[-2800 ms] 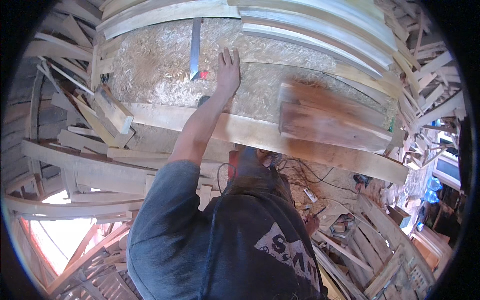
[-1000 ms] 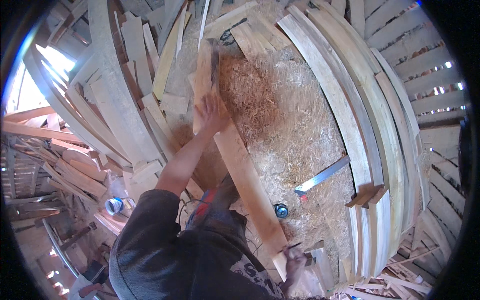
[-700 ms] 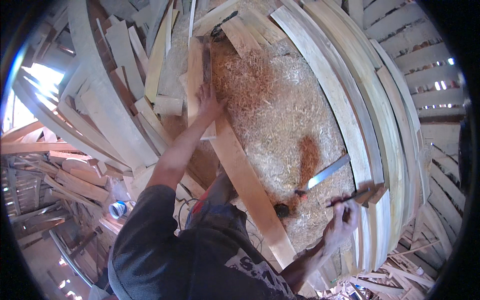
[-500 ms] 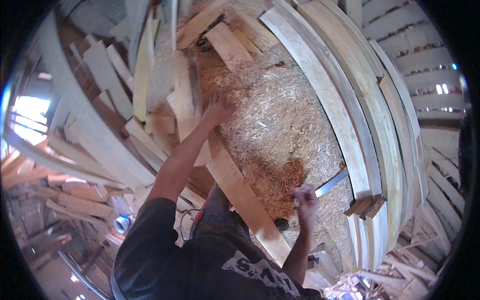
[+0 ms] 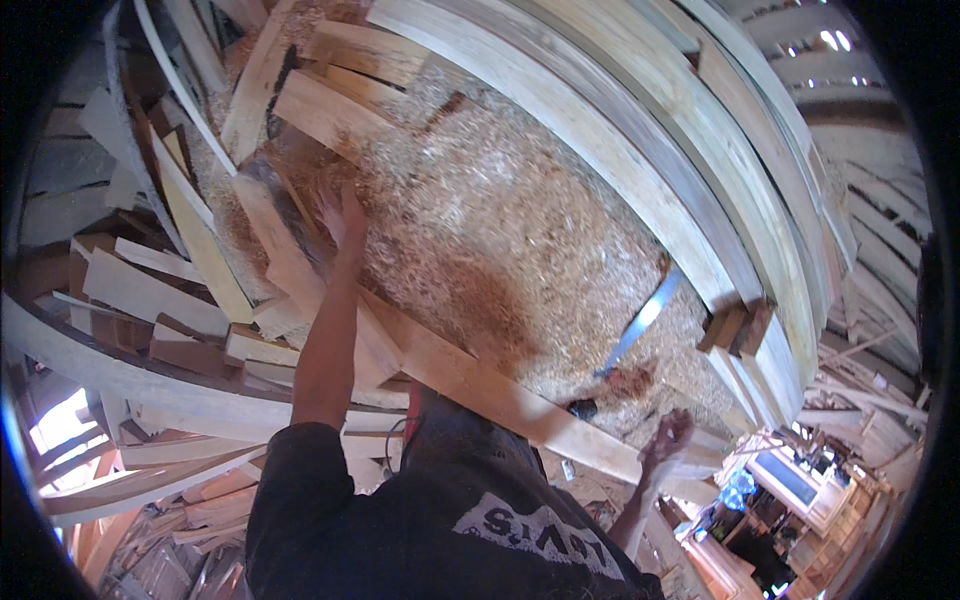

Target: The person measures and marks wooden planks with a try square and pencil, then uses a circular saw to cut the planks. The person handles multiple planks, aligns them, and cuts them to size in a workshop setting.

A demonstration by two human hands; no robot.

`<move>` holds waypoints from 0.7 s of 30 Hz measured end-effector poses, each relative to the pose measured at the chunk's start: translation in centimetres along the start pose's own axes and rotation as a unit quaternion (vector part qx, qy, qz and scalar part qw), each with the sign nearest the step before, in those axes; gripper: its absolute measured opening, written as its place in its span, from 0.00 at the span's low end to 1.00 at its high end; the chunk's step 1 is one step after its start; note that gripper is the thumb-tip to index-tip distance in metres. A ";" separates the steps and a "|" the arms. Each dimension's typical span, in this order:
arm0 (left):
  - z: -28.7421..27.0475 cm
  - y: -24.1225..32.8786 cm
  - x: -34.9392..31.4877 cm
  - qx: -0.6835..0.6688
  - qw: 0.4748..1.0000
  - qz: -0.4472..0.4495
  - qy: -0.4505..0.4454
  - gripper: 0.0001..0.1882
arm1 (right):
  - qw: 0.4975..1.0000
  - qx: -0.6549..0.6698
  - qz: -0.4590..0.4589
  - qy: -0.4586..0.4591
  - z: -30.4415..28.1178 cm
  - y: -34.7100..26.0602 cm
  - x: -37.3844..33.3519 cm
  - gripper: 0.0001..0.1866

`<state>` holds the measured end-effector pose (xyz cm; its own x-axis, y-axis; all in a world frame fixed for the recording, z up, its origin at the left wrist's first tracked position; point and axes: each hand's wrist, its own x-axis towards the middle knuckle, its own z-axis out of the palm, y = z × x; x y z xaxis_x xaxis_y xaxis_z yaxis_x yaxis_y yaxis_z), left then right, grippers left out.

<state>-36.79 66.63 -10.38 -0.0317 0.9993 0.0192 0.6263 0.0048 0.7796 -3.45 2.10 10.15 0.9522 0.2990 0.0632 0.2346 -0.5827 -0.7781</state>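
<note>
My left hand (image 5: 342, 212) is open, fingers spread, at the side of a wooden board (image 5: 290, 262) on the left. My right hand (image 5: 668, 437) has its fingers curled in, above the near right end of a long plank (image 5: 470, 378); what they hold, if anything, is hidden. The plank runs slantwise in front of my body. A shiny, flat metal strip (image 5: 642, 318) lies on the wood shavings (image 5: 520, 200), left of and beyond my right hand. A small black object (image 5: 582, 408) rests by the plank's far edge, beside some reddish shavings (image 5: 632, 380).
Long stacked boards (image 5: 590, 130) curve along the far right. Short wooden blocks (image 5: 738, 325) sit at their near end. Timber offcuts (image 5: 160, 290) pile up on the left. More boards (image 5: 340, 115) lie at the far left of the shavings. A cluttered bench (image 5: 790, 490) stands lower right.
My view has turned, so the scene sits differently. My right hand has moved away from the metal strip toward the plank's near right end. The left hand stays by the board.
</note>
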 end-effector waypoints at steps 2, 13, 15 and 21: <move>0.2 -1.0 2.7 -0.010 0.995 -0.062 0.081 0.34 | 0.997 -0.039 0.023 -0.056 5.8 -9.9 4.2 0.21; 5.5 -7.0 10.2 0.317 0.947 -0.053 0.021 0.35 | 0.792 0.021 -0.352 -0.498 56.8 -44.4 11.6 0.14; 5.5 -8.3 10.6 0.340 0.939 -0.060 -0.007 0.34 | 0.761 0.023 -0.398 -0.511 68.1 -46.5 10.8 0.18; 6.4 -5.2 11.8 0.182 0.977 -0.102 0.032 0.32 | 0.834 -0.110 -0.488 -0.235 91.1 -51.4 13.3 0.38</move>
<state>-35.38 78.67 -18.21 -0.2262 0.9718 -0.0663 0.8374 0.2288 0.4964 -20.69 104.91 -5.95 0.1175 0.9446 0.3064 0.9316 0.0020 -0.3635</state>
